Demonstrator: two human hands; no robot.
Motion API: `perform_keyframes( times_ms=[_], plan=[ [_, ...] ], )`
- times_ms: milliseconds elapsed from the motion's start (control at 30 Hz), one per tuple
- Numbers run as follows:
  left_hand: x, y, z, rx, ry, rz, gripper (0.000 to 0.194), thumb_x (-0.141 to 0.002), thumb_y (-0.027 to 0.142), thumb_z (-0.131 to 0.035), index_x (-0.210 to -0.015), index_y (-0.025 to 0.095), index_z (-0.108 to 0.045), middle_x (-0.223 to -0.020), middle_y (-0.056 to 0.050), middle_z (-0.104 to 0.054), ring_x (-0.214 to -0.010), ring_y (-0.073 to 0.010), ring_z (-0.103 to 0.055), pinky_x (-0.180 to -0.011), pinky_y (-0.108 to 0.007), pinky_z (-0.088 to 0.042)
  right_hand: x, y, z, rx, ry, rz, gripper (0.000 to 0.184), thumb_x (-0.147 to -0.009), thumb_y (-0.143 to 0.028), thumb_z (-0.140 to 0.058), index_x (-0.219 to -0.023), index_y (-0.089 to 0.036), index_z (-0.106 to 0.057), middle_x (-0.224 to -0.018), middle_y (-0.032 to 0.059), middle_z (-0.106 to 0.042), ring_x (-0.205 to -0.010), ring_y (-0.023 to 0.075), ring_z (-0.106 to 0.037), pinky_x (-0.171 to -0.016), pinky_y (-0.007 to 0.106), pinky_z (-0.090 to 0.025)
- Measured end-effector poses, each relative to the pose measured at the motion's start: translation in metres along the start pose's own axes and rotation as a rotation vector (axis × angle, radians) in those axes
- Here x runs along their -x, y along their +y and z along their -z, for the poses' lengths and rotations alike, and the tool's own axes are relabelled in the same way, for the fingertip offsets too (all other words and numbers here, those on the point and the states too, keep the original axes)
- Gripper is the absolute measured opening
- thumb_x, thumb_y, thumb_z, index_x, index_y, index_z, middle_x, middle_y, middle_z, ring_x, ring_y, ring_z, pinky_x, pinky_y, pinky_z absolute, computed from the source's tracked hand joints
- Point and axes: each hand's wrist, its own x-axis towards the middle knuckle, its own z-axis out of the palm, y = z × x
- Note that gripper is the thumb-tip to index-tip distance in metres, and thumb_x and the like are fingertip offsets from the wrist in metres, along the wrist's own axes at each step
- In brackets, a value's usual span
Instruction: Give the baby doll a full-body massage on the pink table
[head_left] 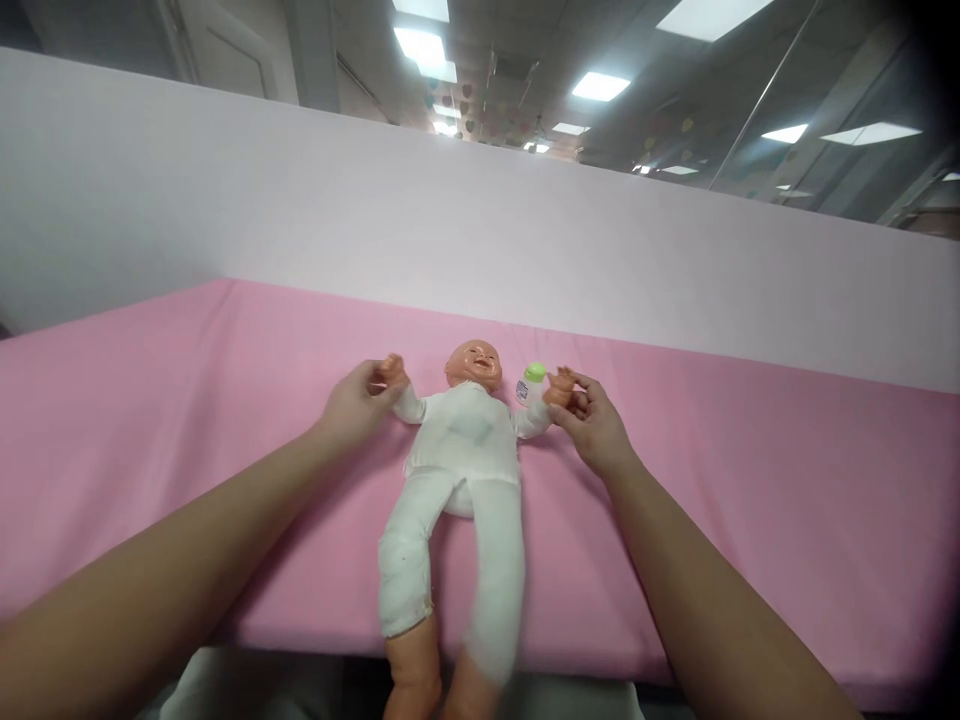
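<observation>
I see doll point(466, 435) face up on pink mat point(757, 500), long axis running away from me, head far, feet past near edge. Left hand point(356, 403) pinches one doll hand point(394, 370), right hand point(598, 425) other; doll lies between, neither nearer. Green-capped bottle point(532, 383) sits just past doll's arm, beside right hand, crowding that side; white wall point(480, 220) rises behind.

The person's bare left forearm point(217, 540) reached forward and inward from the lower left corner, its wrist nearly straight, and the bare left hand point(352, 408) pinched with bent fingers and thumb. Opposite, the bare right forearm point(697, 570) slanted in from the lower right, the bare right hand point(600, 428) pinching likewise, fingers curled.
</observation>
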Motion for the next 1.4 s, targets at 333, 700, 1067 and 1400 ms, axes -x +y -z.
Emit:
perform_keyframes(
  times_ms=[333,700,1067,1400],
  plan=[
    [-0.035,-0.034,0.025,0.101,0.067,0.372,0.037,-0.063,0.031,-0.088,-0.084,0.017,-0.062,-0.069,-0.008,-0.070,-0.063,-0.0255,-0.070,-0.053,-0.033,-0.055,-0.014,0.041,0.026,-0.010,0.054,-0.506,0.047,-0.077,-0.030,-0.082,-0.113,-0.022,-0.052,-0.086,0.0055,-0.071,-0.060,0.0160,-0.065,-0.047,0.025,-0.056],
    [0.012,0.016,0.003,-0.075,-0.150,-0.255,0.032,-0.082,0.036,-0.075,-0.112,0.025,-0.070,-0.114,-0.003,-0.075,-0.099,-0.0224,-0.071,-0.086,-0.034,-0.058,0.013,-0.012,-0.013,0.170,-0.093,0.194,0.046,-0.083,-0.028,-0.077,-0.125,-0.026,-0.059,-0.127,0.0078,-0.069,-0.103,0.0234,-0.070,-0.088,0.040,-0.061],
    [0.027,0.024,-0.009,-0.445,-0.442,-0.618,0.029,-0.088,0.029,-0.066,-0.115,0.028,-0.076,-0.110,-0.003,-0.076,-0.104,-0.0228,-0.067,-0.089,-0.033,-0.053,0.034,-0.028,-0.041,0.374,-0.471,0.378,0.036,-0.084,-0.014,-0.073,-0.116,-0.031,-0.075,-0.116,0.0031,-0.074,-0.107,0.0242,-0.066,-0.096,0.043,-0.054],
    [-0.016,-0.013,0.019,-0.291,0.094,0.103,0.032,-0.083,0.048,-0.067,-0.101,0.021,-0.064,-0.092,-0.005,-0.072,-0.079,-0.0218,-0.066,-0.065,-0.030,-0.047,-0.016,0.033,0.008,-0.084,0.152,-0.150,0.071,-0.080,-0.041,-0.078,-0.142,-0.026,-0.046,-0.123,0.0086,-0.071,-0.097,0.0223,-0.071,-0.075,0.034,-0.062]
  ],
)
